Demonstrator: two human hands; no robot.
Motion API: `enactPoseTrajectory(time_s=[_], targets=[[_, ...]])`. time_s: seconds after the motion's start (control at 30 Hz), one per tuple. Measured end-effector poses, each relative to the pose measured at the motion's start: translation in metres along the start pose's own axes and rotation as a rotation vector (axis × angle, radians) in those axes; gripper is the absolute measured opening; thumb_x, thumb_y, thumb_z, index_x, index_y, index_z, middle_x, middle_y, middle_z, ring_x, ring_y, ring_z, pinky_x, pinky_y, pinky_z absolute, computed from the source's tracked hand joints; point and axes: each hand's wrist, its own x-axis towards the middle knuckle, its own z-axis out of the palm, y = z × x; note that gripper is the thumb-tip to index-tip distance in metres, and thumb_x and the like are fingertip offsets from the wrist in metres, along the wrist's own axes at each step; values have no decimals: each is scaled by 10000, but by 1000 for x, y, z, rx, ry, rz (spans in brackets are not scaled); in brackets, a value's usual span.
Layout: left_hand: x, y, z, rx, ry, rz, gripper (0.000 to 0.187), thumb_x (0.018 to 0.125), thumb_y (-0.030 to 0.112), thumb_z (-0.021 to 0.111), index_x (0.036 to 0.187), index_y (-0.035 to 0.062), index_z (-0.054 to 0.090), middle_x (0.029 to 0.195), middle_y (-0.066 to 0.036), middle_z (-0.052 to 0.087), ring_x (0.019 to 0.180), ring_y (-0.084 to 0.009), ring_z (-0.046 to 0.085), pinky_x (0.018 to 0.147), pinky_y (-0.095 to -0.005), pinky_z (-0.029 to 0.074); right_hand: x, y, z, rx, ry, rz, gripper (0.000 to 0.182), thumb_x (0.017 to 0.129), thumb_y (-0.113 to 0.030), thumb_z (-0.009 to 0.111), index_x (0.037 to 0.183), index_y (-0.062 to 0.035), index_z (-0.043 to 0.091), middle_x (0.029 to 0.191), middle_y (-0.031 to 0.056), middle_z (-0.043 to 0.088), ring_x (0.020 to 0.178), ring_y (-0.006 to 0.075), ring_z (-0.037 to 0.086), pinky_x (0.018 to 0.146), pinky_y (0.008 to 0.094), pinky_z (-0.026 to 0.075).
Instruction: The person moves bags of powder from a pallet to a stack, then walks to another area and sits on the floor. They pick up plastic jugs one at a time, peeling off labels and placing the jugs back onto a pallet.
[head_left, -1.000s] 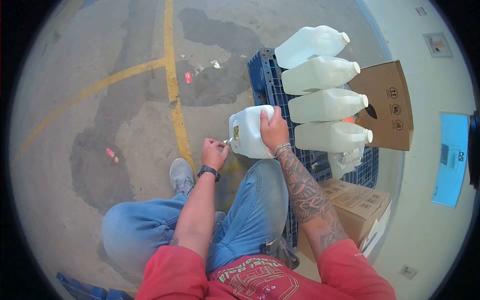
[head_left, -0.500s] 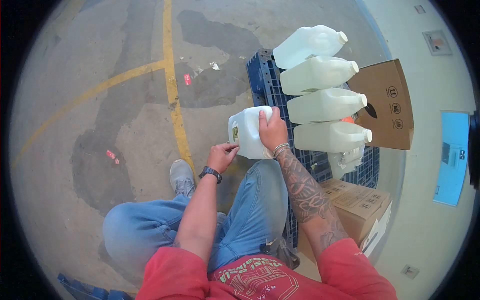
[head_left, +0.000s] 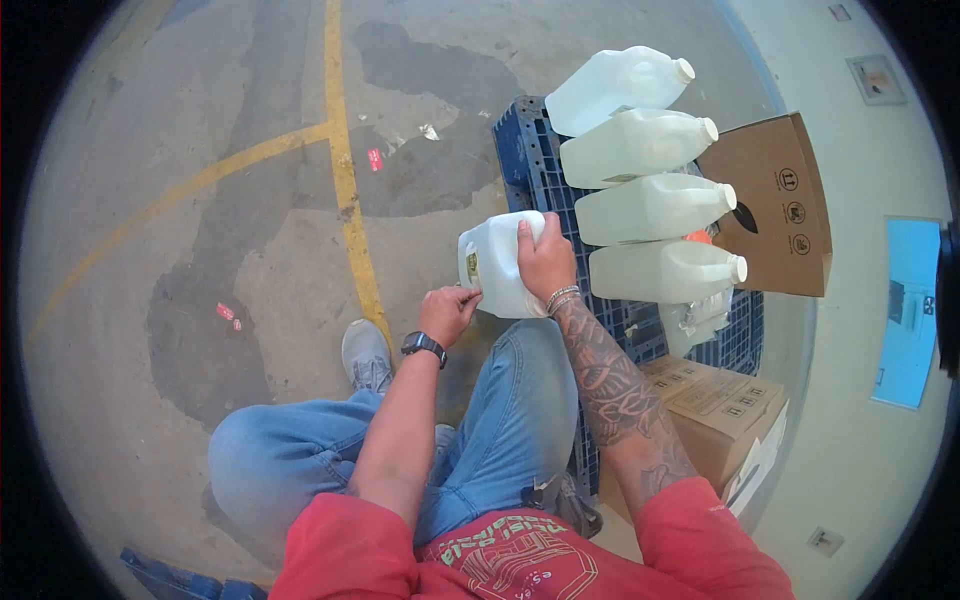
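Note:
A white translucent plastic jug (head_left: 505,262) rests on its side near my raised knee, its base end turned to the left. My right hand (head_left: 546,262) is closed on the jug's far side, thumb on top. A small label (head_left: 472,264), partly green, sits on the jug's left face. At that label's lower edge my left hand (head_left: 450,313) is closed in a pinch; the exact contact of the fingertips is too small to make out.
Several similar capped jugs (head_left: 655,210) lie in a row on a blue plastic pallet (head_left: 522,150). Behind them stands an open cardboard box (head_left: 775,215); another carton (head_left: 715,400) is beside my right arm. Red scraps (head_left: 375,160) litter the concrete floor, which has yellow lines (head_left: 345,190).
Both hands keep their hold on the jug and its label. The left fingers have shifted very slightly, and the view has moved a little.

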Motion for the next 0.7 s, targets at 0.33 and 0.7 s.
enactPoseTrajectory(time_s=[0.33,0.7], targets=[[-14,18,26,242,201,118,104,904,181,673,932,110,745,855,-93,742,815,-270,706,778,-442,478,-3,-4,1,-9,13,29,410,1023,-407,529,1195,-35,525,949,305,712,890,519,682,785,604,525],[-18,16,34,282,203,-18,124,914,193,646,989,101,681,945,-89,715,939,-287,664,884,-448,443,-2,-5,-1,-16,5,40,422,1027,-418,535,1189,-30,555,968,291,716,911,503,685,797,577,526]])
